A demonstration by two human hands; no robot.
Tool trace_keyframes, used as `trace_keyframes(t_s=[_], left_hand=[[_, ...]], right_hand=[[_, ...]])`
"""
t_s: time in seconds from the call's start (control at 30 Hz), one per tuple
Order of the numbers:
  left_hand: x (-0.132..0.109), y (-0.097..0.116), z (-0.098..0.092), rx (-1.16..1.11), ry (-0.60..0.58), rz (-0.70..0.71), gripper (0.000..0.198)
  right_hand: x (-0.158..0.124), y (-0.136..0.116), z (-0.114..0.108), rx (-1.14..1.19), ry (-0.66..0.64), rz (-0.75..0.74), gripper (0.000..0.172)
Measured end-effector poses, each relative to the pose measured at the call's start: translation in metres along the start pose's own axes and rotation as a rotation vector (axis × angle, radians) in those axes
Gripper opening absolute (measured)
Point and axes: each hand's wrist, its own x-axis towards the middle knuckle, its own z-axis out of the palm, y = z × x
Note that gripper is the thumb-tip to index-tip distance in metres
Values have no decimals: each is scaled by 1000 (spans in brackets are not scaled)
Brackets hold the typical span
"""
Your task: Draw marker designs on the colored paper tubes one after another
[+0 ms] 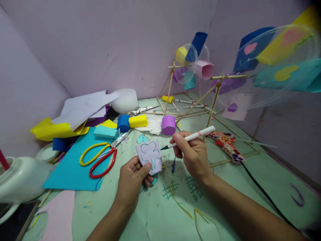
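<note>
Head view: the left hand [131, 175] pinches a small paper [149, 154] by its near edge, thumb flat on the front, other fingers curled behind, so the gap between them is only the sheet's thickness. The right hand [193, 155] grips a white pen [198, 134] between thumb and bent fingers, closed narrowly around the barrel. Its dark green tip points left at the paper's right edge; whether it touches, I cannot tell. Green outlines mark the paper, held above the near middle of the table [155, 221]. Scissors [114, 144] lie left of it, a purple roll [168, 125] on its far side.
</note>
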Motion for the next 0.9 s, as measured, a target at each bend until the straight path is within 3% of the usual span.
trace_keyframes(t_s=[0.17,0.37,0.47,0.9], left_hand=[[-1,1,2,24,4,4,29],[0,-2,3,30,-22,52,25],[3,-6,4,-12,-28,69,28],[2,-12,3,4,-33,94,29]], right_hand=[[-2,-1,3,-17,-40,-17,26],[-13,-5,12,-5,-273,-74,16],[-17,-4,15,-20,-331,-92,13],[-18,-2,17,-31,-305,-146,14]])
